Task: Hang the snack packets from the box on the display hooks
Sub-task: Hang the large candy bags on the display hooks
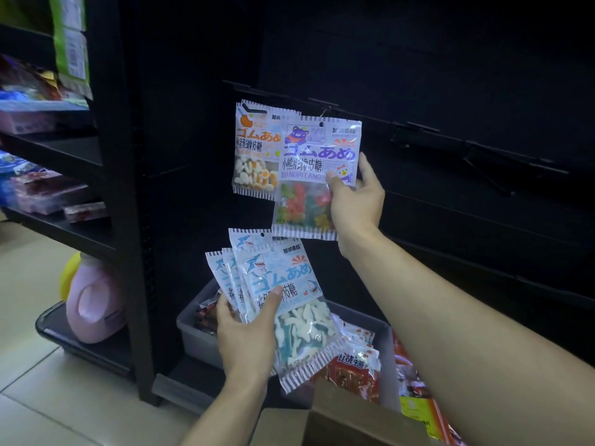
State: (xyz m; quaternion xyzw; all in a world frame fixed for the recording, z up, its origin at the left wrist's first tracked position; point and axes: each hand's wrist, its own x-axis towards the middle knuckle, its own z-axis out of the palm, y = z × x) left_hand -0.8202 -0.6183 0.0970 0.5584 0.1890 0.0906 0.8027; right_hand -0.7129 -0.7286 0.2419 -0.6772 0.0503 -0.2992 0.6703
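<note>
My right hand (354,201) grips a bear gummy packet (317,175) by its right edge, its top hole right at the tip of a display hook (323,106). An egg gummy packet (256,152) hangs on the hook just to the left, partly behind it. Lower down, my left hand (248,333) clutches a fanned stack of shark gummy packets (283,300). More red snack packets (354,365) lie in the grey box (193,336) beneath. Bare black hooks (483,149) run along the dark panel to the right.
A black shelving unit (64,149) with assorted goods stands at left, and a pink detergent bottle (93,300) sits on its bottom tier. A cardboard box flap (354,420) lies at the lower edge. The floor is beige tile (38,397).
</note>
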